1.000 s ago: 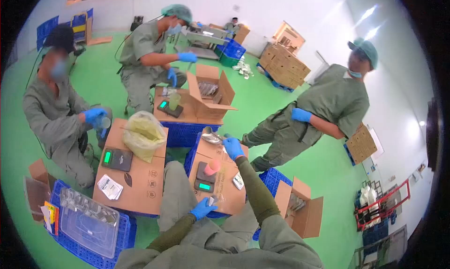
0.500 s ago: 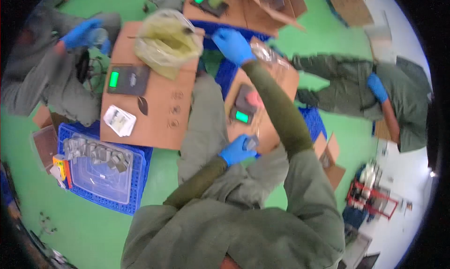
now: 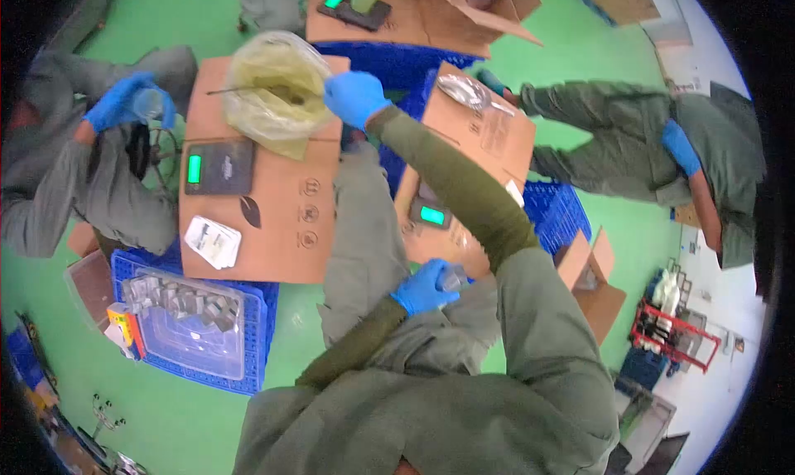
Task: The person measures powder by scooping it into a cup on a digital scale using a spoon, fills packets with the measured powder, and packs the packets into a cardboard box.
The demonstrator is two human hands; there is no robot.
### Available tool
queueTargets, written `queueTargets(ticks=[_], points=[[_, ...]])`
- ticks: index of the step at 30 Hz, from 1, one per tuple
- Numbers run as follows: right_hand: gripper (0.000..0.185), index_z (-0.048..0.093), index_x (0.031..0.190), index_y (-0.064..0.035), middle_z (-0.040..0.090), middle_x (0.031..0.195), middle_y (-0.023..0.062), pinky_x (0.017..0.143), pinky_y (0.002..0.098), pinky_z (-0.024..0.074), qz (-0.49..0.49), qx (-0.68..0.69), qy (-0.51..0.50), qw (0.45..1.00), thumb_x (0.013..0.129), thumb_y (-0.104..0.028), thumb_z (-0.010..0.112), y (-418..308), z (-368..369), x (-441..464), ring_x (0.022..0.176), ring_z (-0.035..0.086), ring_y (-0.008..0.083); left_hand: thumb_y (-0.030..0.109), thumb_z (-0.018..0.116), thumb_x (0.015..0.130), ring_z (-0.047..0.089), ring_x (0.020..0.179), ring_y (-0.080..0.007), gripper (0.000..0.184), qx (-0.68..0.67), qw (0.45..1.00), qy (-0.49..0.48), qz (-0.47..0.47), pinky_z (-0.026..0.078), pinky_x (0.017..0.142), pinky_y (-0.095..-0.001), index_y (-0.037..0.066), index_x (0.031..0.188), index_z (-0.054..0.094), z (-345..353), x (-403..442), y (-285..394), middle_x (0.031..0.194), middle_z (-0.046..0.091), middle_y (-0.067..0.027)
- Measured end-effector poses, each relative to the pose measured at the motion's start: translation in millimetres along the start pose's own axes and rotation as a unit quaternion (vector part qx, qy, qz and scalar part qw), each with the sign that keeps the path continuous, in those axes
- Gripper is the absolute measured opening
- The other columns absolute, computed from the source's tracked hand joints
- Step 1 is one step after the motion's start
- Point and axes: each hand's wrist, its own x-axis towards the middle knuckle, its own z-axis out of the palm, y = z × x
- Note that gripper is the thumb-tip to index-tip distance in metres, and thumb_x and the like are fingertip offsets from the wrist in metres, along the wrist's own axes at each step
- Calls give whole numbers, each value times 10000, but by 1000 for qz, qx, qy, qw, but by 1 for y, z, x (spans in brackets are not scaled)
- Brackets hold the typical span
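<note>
My left hand (image 3: 420, 289) is closed around a small clear plastic cup (image 3: 452, 277) above my lap. My right hand (image 3: 356, 99) is at the right rim of a bowl lined with a yellowish plastic bag (image 3: 263, 125). Its fingers are closed on a thin spoon, whose dark end (image 3: 291, 96) reaches into the bag; the grip itself is mostly hidden. A thin dark stick (image 3: 228, 90) crosses the bag's left rim. Below the bag, a black digital scale (image 3: 225, 168) with a lit green display lies on a cardboard box (image 3: 281, 218), near a stack of printed cards (image 3: 213, 242).
Another scale (image 3: 431, 213) sits on the right box, partly behind my forearm. A clear lidded tub (image 3: 195, 342) with several small grey pieces rests on a blue crate (image 3: 252, 376) at lower left. Co-workers in blue gloves sit left and stand right (image 3: 681, 146). An open carton (image 3: 592, 297) is at right.
My right hand has moved left and down to the bag's rim, bringing the spoon over the bag's inside. My left hand still holds the cup, slightly lower. The whole view has shifted a little.
</note>
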Motion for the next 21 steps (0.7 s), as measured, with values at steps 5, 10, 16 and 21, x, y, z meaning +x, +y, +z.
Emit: queueTargets(ticks=[5, 10, 16, 21], points=[[229, 726, 805, -102, 691, 761, 180, 668, 522, 552, 2, 26, -15, 1000, 860, -282, 595, -9, 33, 8, 718, 690, 395, 348, 840, 777, 603, 1033, -317, 670, 4, 999, -6, -40, 502, 906, -426, -1, 1242, 508, 7, 0, -14, 1140, 574, -193], [248, 739, 817, -90, 702, 801, 188, 699, 520, 556, 73, 81, -16, 994, 863, -281, 588, -14, 17, 8, 748, 693, 400, 373, 829, 788, 595, 1043, -316, 683, 9, 999, -14, -50, 489, 916, -426, -8, 1250, 501, -9, -4, 23, 1160, 569, -202], [287, 756, 879, -63, 716, 872, 208, 762, 511, 562, 138, 188, -1, 972, 857, -301, 596, 0, -24, -12, 824, 696, 417, 409, 805, 813, 582, 1043, -326, 669, 30, 997, -49, -55, 475, 913, -432, -3, 1248, 507, -11, 1, 27, 1155, 562, -204], [271, 743, 863, -85, 706, 836, 205, 728, 514, 554, 115, 167, 46, 978, 882, -311, 593, 7, -23, -28, 789, 691, 409, 421, 803, 815, 574, 1031, -326, 656, 21, 999, -35, -31, 468, 908, -431, 2, 1229, 515, -2, 0, 13, 1140, 559, -200]])
